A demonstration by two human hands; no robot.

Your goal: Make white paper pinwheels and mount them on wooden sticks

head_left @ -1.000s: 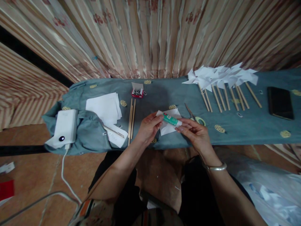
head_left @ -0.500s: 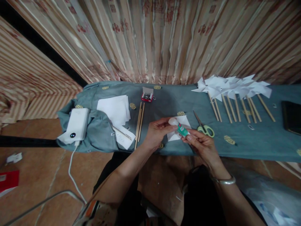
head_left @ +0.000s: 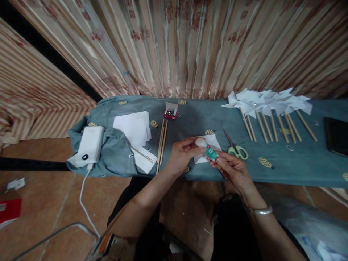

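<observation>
A green glue stick with a whitish cap is held in the air between both hands, over a white paper square on the cloth. My left hand has its fingers closed round the cap end. At the other end, my right hand grips the green body with thumb and fingertips. Just right of the paper lie scissors with light green handles, their blades pointing away from me. The hands and glue stick hide part of the paper.
White pinwheels on wooden sticks lie at the back right, near a black device. To the left are loose sticks, a red box of small metal pieces, white sheets and a white power bank with a cable.
The hands keep their hold on the glue stick with almost no movement. The whole view has shifted very slightly.
</observation>
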